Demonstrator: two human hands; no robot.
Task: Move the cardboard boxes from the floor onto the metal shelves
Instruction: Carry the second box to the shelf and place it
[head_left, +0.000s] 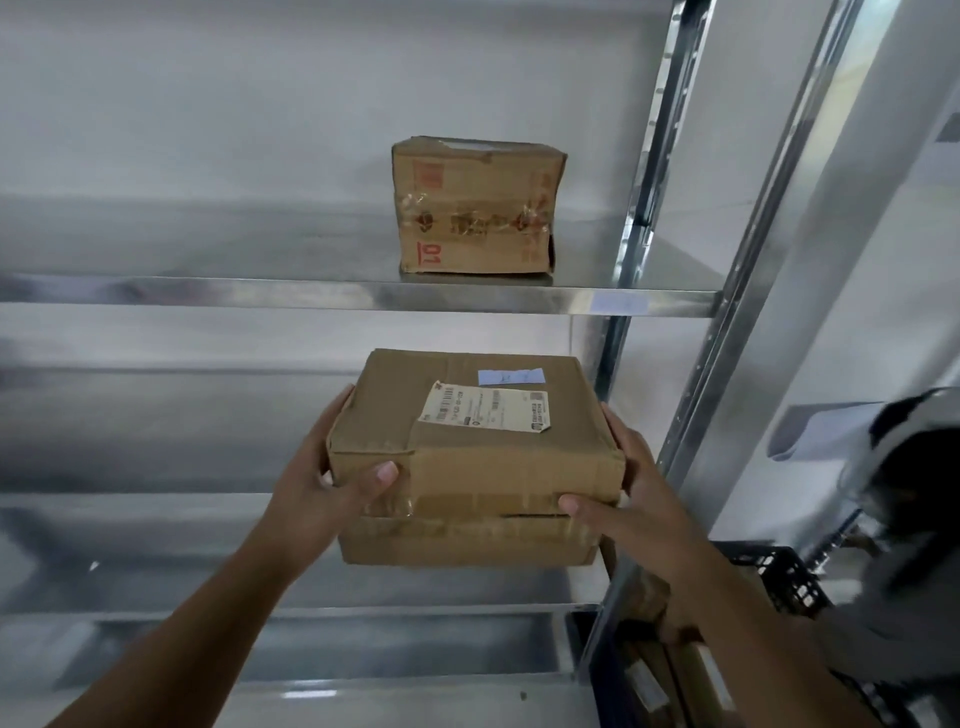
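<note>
I hold a flat cardboard box with a white shipping label and a blue tape strip on top, between both hands, in front of the middle metal shelf. My left hand grips its left side, thumb on the front face. My right hand grips its right side, thumb along the front edge. Whether the box rests on the shelf cannot be told. A second, taller cardboard box with red print stands on the upper metal shelf, directly above.
Shiny shelf uprights rise on the right. At the lower right a dark plastic crate holds more cardboard boxes. Another person in grey bends there at the right edge. The shelves run bare to the left.
</note>
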